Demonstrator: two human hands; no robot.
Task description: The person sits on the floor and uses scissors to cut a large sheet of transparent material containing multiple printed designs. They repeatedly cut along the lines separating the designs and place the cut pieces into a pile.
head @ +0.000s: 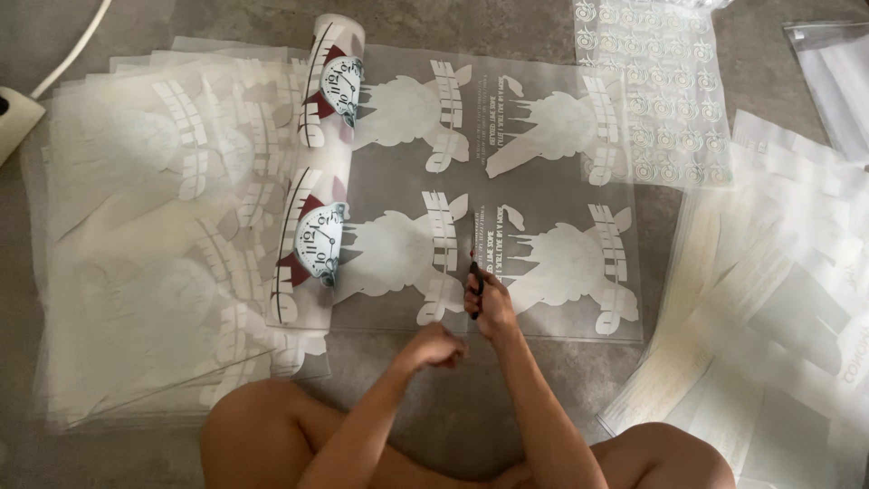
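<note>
While the right hand (pixel 491 308) grips a thin blade (pixel 473 276), probably a cutter, on the film (pixel 543 195), the left hand (pixel 441 345) sits curled beside it, apparently empty.

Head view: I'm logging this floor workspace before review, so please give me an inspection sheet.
Surface: grey floor, largely covered by sheets.
Job's things: clear printed film sheet lying flat, its left end rolled up showing clock prints; thin cutting tool set on the film near its lower edge.
Clutter: stack of whitish printed sheets at left; pile of sheets at right; patterned clear sheet at top.
Grippers: right hand grips the cutting tool; left hand closed, at the film's lower edge; whether it holds anything cannot be told.
Cables: white cable running to a white box, top left.
Surroundings: person's knees at the bottom; nothing else seen.
</note>
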